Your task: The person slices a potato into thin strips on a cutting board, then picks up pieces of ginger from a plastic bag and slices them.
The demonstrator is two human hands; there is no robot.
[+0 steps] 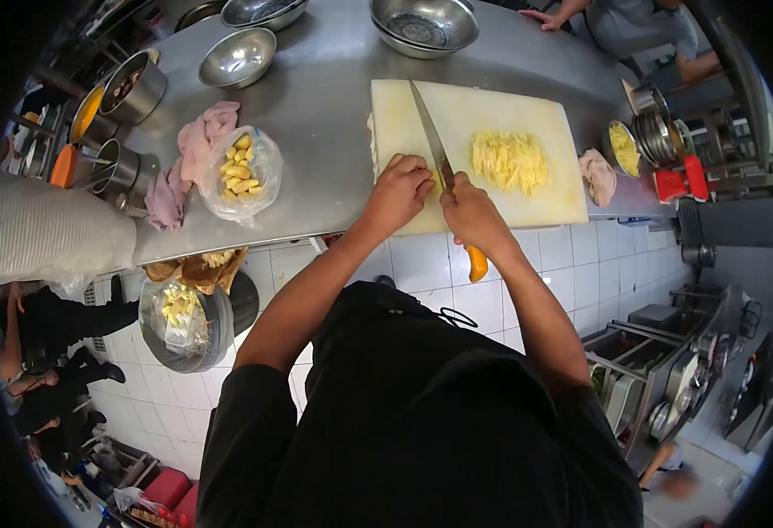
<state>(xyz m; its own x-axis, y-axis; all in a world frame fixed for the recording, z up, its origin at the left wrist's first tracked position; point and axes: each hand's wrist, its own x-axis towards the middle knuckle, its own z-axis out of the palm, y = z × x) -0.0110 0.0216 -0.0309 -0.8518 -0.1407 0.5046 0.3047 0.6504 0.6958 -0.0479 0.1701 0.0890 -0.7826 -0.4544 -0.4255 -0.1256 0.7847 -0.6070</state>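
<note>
My right hand (476,214) is closed round the orange handle (477,264) of a large kitchen knife (428,123), whose blade points away from me over the white cutting board (404,106). Close to the blade's left side, my left hand (399,192) has its fingers curled down at the board. A small pale yellow piece (435,179) shows at its fingertips, mostly hidden by them. Right of the knife, a pile of thin yellow strips (510,162) lies on the board.
To the left are an open plastic bag of peeled yellow pieces (240,174) and a pink cloth (208,132). Metal bowls (238,58) stand along the back. A bowl of yellow strips (623,148) is at right. Below the table edge sits a lined bin (186,330). Another person's hand (542,19) rests across the table.
</note>
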